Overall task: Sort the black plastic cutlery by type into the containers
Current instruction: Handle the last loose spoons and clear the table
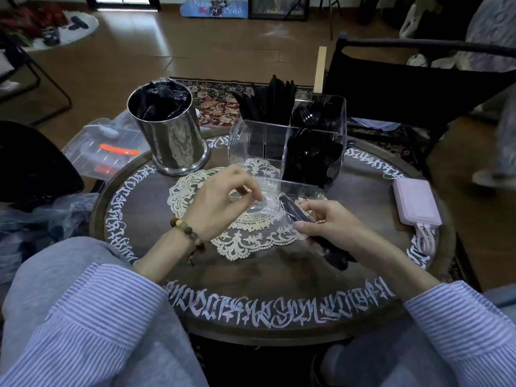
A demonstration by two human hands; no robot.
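Observation:
My right hand grips a black plastic utensil still in its clear wrapper; its type is hard to tell. My left hand pinches the loose end of that wrapper above the lace doily. Behind the hands stands a clear divided container: black cutlery stands upright in its back left section, black forks fill the back right, and more black pieces fill the front right. A steel canister at the left holds wrapped black cutlery.
The round dark table has white lettering round its rim and a lace doily in the middle. A pink power bank with white cables lies at the right. A clear plastic box sits left, a black chair behind.

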